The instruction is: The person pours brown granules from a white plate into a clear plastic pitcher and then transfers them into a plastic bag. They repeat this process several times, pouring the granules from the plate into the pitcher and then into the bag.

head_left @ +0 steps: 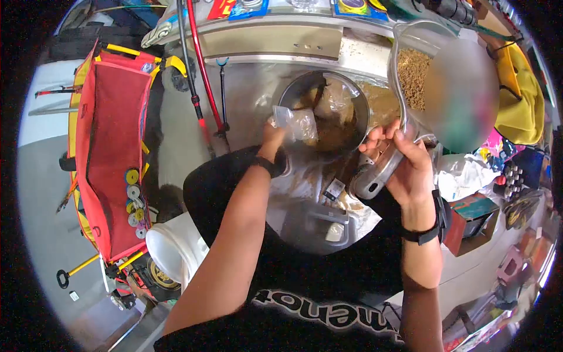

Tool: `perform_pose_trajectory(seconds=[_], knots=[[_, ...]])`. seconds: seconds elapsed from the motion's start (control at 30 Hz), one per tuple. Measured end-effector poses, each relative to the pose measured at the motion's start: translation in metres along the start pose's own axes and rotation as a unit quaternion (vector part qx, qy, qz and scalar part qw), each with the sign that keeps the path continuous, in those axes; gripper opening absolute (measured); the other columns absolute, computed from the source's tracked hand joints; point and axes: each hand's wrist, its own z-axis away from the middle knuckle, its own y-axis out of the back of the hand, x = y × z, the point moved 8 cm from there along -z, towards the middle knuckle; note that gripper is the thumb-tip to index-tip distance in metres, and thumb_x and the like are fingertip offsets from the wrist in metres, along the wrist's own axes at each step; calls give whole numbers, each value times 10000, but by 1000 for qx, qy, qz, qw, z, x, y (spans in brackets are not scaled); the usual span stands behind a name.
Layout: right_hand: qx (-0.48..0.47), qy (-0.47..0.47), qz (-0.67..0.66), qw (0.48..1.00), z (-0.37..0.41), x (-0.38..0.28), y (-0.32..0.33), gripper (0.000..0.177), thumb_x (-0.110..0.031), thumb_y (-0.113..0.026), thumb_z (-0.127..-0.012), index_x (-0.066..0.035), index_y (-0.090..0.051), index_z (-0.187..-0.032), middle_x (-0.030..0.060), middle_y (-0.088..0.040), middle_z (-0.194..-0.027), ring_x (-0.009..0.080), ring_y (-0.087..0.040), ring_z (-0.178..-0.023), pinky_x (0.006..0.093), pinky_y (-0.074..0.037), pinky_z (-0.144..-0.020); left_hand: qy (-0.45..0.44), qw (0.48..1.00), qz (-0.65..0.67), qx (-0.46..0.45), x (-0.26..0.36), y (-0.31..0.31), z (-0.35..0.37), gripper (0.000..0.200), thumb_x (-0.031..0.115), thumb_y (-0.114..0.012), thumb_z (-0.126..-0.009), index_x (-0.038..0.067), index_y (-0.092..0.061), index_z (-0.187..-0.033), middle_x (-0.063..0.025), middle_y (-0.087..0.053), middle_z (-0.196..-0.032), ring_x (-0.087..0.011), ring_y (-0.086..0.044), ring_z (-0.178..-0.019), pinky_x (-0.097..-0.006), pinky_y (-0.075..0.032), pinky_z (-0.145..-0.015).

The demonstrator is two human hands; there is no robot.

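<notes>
The left hand (272, 138) pinches a small clear bag (298, 123) above the left rim of the metal bowl (352, 85) on the counter (252, 88). The right hand (404, 161), fist closed, grips a scoop (375, 175) of grain (413, 70). The scoop's long axis runs up and away, and the bag lies to its left.

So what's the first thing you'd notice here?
The big metal scoop full of brown grains, raised at upper right by the right hand. Next, the left hand holding a small clear bag over the metal pot in the middle, and the bright red bag at left.
</notes>
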Motion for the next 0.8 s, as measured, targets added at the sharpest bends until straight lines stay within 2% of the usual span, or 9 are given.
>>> perform_pose_trajectory(seconds=[0.1, 0.17, 0.3, 0.37, 0.4, 0.47, 0.53, 0.63, 0.8], knots=[[5, -2, -11, 1000, 3, -7, -1, 145, -162, -553, -879, -34, -552, -948, 175, -636, -960, 270, -625, -850, 397, -492, -810, -20, 996, -75, -47, -23, -5, -10, 660, 345, -746, -615, 47, -540, -1167, -184, -623, -1067, -315, -598, -1012, -373, -466, -858], [-4, 12, -29, 1000, 2, -11, 0, 134, -157, -537, -887, -39, -555, -948, 174, -629, -974, 259, -626, -845, 409, -498, -821, 40, 999, -9, -5, -37, -4, -10, 599, 272, -762, -618, 53, -544, -1131, -159, -627, -1054, -308, -604, -992, -374, -461, -863], [-23, 8, -56, 998, 1, -12, 0, 134, -157, -517, -897, -40, -556, -950, 182, -618, -1004, 245, -626, -833, 429, -503, -819, 56, 998, 33, -9, 35, 0, 38, 527, 308, -747, -636, 51, -572, -1062, -150, -632, -1033, -336, -592, -1005, -401, -445, -885], [-20, -3, -59, 998, 2, -11, 0, 139, -161, -518, -897, -38, -555, -951, 186, -617, -1002, 245, -627, -831, 432, -503, -819, -151, 961, -181, 145, 68, 12, 44, 417, 352, -663, -714, 52, -612, -999, -167, -641, -1019, -355, -594, -990, -418, -435, -895], [-22, -14, -60, 998, 2, -9, 0, 145, -164, -519, -896, -35, -555, -951, 190, -617, -1000, 244, -627, -830, 436, -504, -819, -149, 962, -183, 141, 82, 13, 52, 417, 352, -663, -714, 52, -612, -999, -167, -641, -1019, -355, -594, -990, -418, -435, -895], [-24, -13, -56, 998, 1, -7, 2, 147, -165, -522, -895, -32, -554, -951, 195, -616, -1002, 244, -628, -825, 437, -507, -815, -74, 925, -373, -7, 95, -7, 54, 354, 358, -573, -765, 82, -641, -977, -186, -642, -1007, -348, -609, -952, -423, -439, -885], [-30, -14, -50, 998, 0, -6, 0, 150, -165, -525, -893, -30, -553, -951, 200, -614, -1005, 244, -629, -820, 438, -510, -811, -58, 925, -375, 28, 94, -11, 55, 290, 302, -526, -784, 110, -651, -961, -172, -643, -1012, -336, -625, -899, -430, -452, -855], [-17, -19, -32, 999, 0, -5, -2, 149, -163, -531, -890, -27, -552, -949, 206, -613, -998, 244, -631, -804, 433, -514, -802, -29, 914, -405, -5, 89, -18, 50, 247, 254, -541, -763, 121, -658, -935, -148, -651, -977, -334, -622, -891, -438, -467, -814], [3, -14, -28, 1000, -3, -5, 4, 151, -163, -539, -886, -28, -553, -954, 203, -620, -981, 239, -637, -781, 430, -523, -782, -210, 908, -361, -17, 99, -28, 53, 234, 215, -616, -718, 123, -676, -925, -165, -657, -901, -363, -623, -863, -461, -490, -738]])
